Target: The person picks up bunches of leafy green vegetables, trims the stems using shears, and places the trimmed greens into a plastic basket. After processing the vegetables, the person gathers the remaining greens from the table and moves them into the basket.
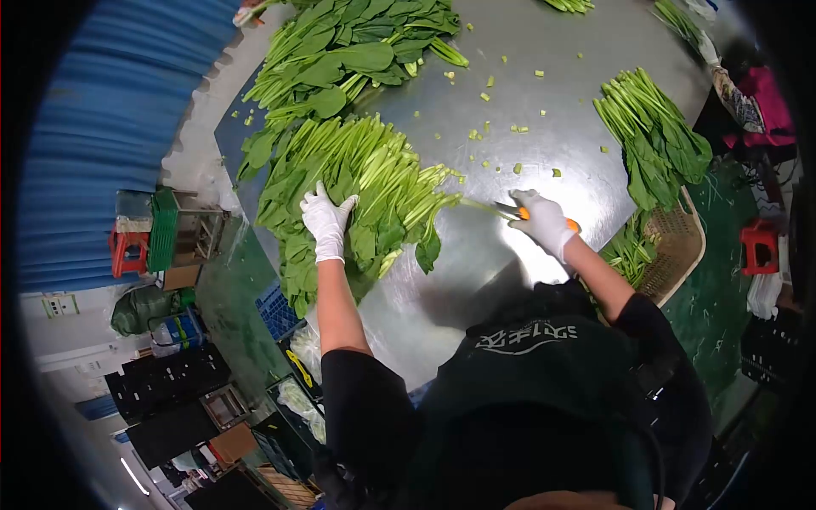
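Note:
My left hand (325, 218), in a white glove, rests on a big heap of leafy green vegetables (374, 183). Its fingers lie over the leaves with the thumb spread apart, so it is open. Pale cut stems in that heap point toward the right. In its white glove, my right hand (544, 223) is closed around an orange-handled knife (524, 213). The short blade points left, and a single long stem (486, 206) lies between the blade and the heap's edge. Part of the handle is hidden by my fingers.
More leafy greens (348, 51) are piled at the back left of the metal table (450, 297). Cut stem bits (520, 129) are scattered about. On the right lie another bunch (650, 136) and a beige basket (680, 255); beyond is another person's gloved hand (708, 49).

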A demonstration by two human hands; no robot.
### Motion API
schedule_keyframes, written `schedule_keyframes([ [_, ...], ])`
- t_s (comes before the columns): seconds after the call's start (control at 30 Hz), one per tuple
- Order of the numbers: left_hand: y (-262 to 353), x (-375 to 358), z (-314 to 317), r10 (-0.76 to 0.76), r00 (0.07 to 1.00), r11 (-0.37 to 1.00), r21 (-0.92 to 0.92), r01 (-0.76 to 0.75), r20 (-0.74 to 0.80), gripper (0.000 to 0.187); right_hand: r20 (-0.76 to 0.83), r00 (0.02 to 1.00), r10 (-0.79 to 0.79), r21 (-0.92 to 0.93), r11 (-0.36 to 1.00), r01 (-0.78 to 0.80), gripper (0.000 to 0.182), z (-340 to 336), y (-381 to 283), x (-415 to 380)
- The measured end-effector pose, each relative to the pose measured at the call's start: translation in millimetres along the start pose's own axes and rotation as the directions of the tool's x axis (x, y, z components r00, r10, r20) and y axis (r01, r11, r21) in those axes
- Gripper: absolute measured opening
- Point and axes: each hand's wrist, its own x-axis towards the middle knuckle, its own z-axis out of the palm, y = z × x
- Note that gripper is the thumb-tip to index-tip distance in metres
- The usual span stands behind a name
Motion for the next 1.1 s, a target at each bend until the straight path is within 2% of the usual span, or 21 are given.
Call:
schedule_keyframes([
  [0.03, -6, -8, 17, 0.129, 0.962, 0.992, 0.027, -0.126, -0.241, 0.07, 0.009, 0.998, -0.057, -0.012, 0.998, 0.057, 0.043, 20, 1, 9],
  [0.1, -7, -18, 28, 0.139, 0.956, 0.989, -0.007, -0.146, -0.258, 0.061, 0.066, 0.996, -0.052, -0.122, 0.991, 0.06, 0.023, 36, -7, 18],
  [0.17, 0, -23, 29, 0.144, 0.939, 0.984, -0.053, -0.168, -0.312, 0.043, 0.093, 0.996, -0.01, -0.149, 0.989, 0.023, 0.018, 36, -1, 14],
  [0.27, 1, -30, 30, 0.109, 0.928, 0.985, -0.089, -0.149, -0.355, 0.044, 0.16, 0.986, -0.053, -0.207, 0.975, 0.086, 0.018, 17, 19, -25],
  [0.3, 5, -29, 22, 0.045, 0.964, 0.996, -0.068, -0.065, -0.262, 0.044, 0.118, 0.993, 0.007, -0.216, 0.976, 0.019, 0.021, -4, 14, -44],
  [0.33, 17, -35, -3, -0.034, 0.983, 0.995, -0.1, 0.016, -0.179, 0.049, 0.077, 0.997, 0.029, -0.224, 0.975, -0.012, 0.023, 5, 46, -60],
  [0.4, 55, -37, -25, -0.004, 0.857, 0.997, -0.069, -0.037, -0.515, 0.055, -0.059, 0.984, 0.168, -0.218, 0.96, -0.177, 0.019, -7, 64, -91],
  [0.43, 82, -39, -46, 0.059, 0.85, 0.969, -0.176, -0.175, -0.523, 0.061, -0.105, 0.964, 0.245, -0.181, 0.948, -0.26, 0.019, -9, 77, -101],
  [0.47, 109, -28, -42, 0.154, 0.824, 0.882, -0.301, -0.363, -0.545, 0.061, -0.23, 0.941, 0.248, -0.126, 0.951, -0.282, 0.022, -12, 84, -110],
  [0.5, 138, -15, -24, 0.226, 0.847, 0.771, -0.444, -0.457, -0.48, 0.063, -0.268, 0.907, 0.324, -0.105, 0.927, -0.361, 0.027, -14, 90, -116],
  [0.53, 165, -2, -4, 0.321, 0.807, 0.593, -0.559, -0.58, -0.496, 0.065, -0.306, 0.866, 0.396, -0.078, 0.896, -0.437, 0.031, -16, 95, -120],
  [0.57, 196, 9, 12, 0.348, 0.839, 0.536, -0.646, -0.544, -0.417, 0.065, -0.372, 0.824, 0.427, -0.001, 0.888, -0.46, 0.036, -16, 103, -121],
  [0.6, 222, 20, 17, 0.363, 0.879, 0.538, -0.701, -0.469, -0.309, 0.063, -0.433, 0.777, 0.457, 0.077, 0.877, -0.473, 0.041, -15, 109, -120],
  [0.67, 261, 59, 48, 0.373, 0.902, 0.555, -0.727, -0.405, -0.218, 0.061, -0.552, 0.689, 0.47, 0.129, 0.864, -0.487, 0.049, -9, 116, -114],
  [0.8, 309, 137, 88, 0.299, 0.936, 0.731, -0.586, -0.35, -0.186, 0.062, -0.479, 0.697, 0.533, 0.282, 0.846, -0.453, 0.051, -5, 131, -114],
  [0.87, 327, 152, 89, 0.361, 0.891, 0.724, -0.518, -0.455, -0.276, 0.061, -0.436, 0.715, 0.547, 0.224, 0.835, -0.502, 0.055, -13, 129, -113],
  [0.93, 340, 126, 74, 0.472, 0.802, 0.625, -0.504, -0.597, -0.365, 0.061, -0.426, 0.718, 0.55, 0.263, 0.835, -0.483, 0.052, -17, 127, -113],
  [0.97, 347, 102, 67, 0.561, 0.754, 0.564, -0.509, -0.651, -0.343, 0.06, -0.416, 0.71, 0.568, 0.275, 0.823, -0.497, 0.052, -19, 127, -114],
  [1.0, 352, 73, 62, 0.645, 0.695, 0.501, -0.511, -0.699, -0.319, 0.059, -0.388, 0.702, 0.597, 0.326, 0.802, -0.501, 0.049, -19, 125, -113],
  [1.07, 353, 25, 49, 0.836, 0.442, 0.274, -0.451, -0.85, -0.325, 0.058, -0.351, 0.696, 0.626, 0.386, 0.774, -0.501, 0.047, -22, 121, -110],
  [1.1, 359, 32, 36, 0.838, 0.441, 0.279, -0.444, -0.852, -0.32, 0.058, -0.329, 0.688, 0.647, 0.389, 0.756, -0.525, 0.046, -24, 119, -108],
])
